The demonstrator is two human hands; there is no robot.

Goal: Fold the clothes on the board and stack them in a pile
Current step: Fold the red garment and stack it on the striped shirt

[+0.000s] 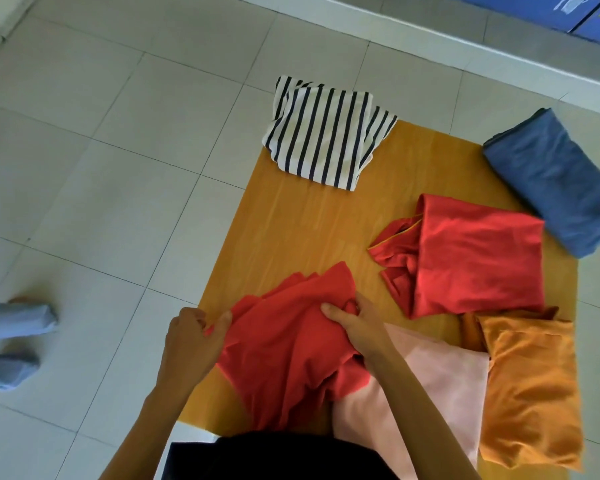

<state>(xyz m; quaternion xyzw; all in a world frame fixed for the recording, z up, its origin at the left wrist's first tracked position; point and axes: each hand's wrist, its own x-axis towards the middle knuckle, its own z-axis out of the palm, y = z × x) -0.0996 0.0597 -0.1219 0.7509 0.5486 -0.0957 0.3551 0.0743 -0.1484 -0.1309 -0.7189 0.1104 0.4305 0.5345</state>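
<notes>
Fingers (329, 311) of both hands pinch the crumpled red garment (291, 355) at the near end of the wooden board (291, 223).

Left hand (191, 336) clamps the cloth's left edge, right hand (355, 327) bunches its middle; it lies partly over a pink garment (444, 382). Right of that on the board sits an orange garment (530, 393); beyond it a folded red shirt (475, 261). A striped shirt (323, 136) overhangs the board's far left corner, a folded blue garment (555, 178) its far right.
</notes>
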